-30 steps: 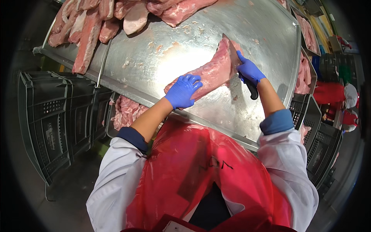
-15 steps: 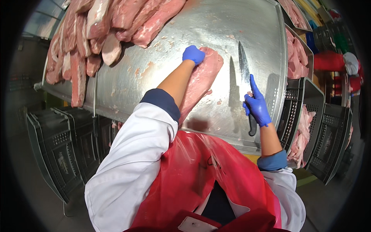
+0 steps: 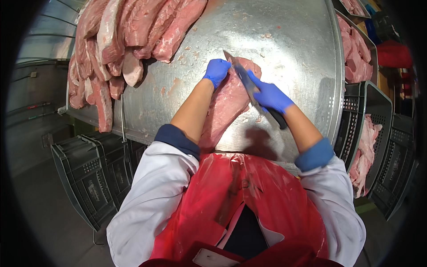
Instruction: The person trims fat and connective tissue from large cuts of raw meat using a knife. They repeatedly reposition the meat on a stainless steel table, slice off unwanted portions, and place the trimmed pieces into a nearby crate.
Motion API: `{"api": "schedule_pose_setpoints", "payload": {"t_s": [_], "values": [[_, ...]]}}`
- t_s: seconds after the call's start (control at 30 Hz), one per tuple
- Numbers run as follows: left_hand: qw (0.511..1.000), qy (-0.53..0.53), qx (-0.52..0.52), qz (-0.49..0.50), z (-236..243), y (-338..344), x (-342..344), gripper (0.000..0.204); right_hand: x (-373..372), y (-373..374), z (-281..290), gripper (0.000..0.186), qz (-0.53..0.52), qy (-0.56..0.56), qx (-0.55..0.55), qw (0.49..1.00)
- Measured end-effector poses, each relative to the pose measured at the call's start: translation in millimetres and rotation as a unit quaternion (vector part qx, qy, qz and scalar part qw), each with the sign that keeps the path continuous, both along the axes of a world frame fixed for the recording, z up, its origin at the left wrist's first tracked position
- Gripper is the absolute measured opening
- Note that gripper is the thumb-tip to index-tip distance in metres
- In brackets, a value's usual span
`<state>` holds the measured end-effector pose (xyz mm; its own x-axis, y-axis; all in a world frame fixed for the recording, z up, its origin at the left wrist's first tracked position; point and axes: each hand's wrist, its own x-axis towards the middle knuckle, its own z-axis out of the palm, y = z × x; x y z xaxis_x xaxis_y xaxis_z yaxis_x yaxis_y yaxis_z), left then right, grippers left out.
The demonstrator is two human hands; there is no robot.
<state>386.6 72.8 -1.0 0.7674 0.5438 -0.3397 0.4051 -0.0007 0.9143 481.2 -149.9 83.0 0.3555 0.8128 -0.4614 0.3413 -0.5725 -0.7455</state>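
Observation:
A long piece of raw pink meat (image 3: 227, 104) lies on the steel table (image 3: 289, 49) in front of me, its near end by my apron. My left hand (image 3: 217, 72), in a blue glove, is closed at the far left edge of the piece, fingers pinching it. In my blue-gloved right hand (image 3: 271, 94) is a knife (image 3: 244, 76) with a dark handle. Its blade lies slantwise over the far part of the meat, the tip close to my left fingers. My right index finger stretches along the blade. Whether the edge is in the meat I cannot tell.
Many long meat pieces (image 3: 133, 31) are heaped at the table's far left. A thin metal rod (image 3: 123, 113) hangs at the left edge above dark crates (image 3: 95, 173). On the right stand a tray of meat (image 3: 356, 51) and a crate of trimmings (image 3: 365, 147).
My right hand has brought the knife leftward from the bare table onto the meat, turning the blade to point toward my left hand. The left hand still grips the far end.

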Motion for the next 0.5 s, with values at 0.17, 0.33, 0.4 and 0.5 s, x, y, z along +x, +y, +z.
{"api": "schedule_pose_setpoints", "payload": {"t_s": [0.17, 0.33, 0.4, 0.5], "values": [[0.991, 0.035, 0.131, -0.015, 15, -23, 5, 0.027, 17, 16, 2, 0.077, 0.028, -0.054, -0.032, 0.998], [0.966, 0.110, 0.226, -0.059, 50, -12, 3, 0.030, 34, -29, 34, 0.082, 0.139, 0.064, -0.046, 0.987], [0.963, 0.074, 0.252, -0.057, 46, -6, -5, 0.030, 36, -43, 50, 0.083, 0.145, 0.112, -0.068, 0.981], [0.958, 0.028, 0.263, -0.112, 59, -22, -1, 0.030, 38, -5, 38, 0.082, 0.128, 0.084, -0.057, 0.987]]}}
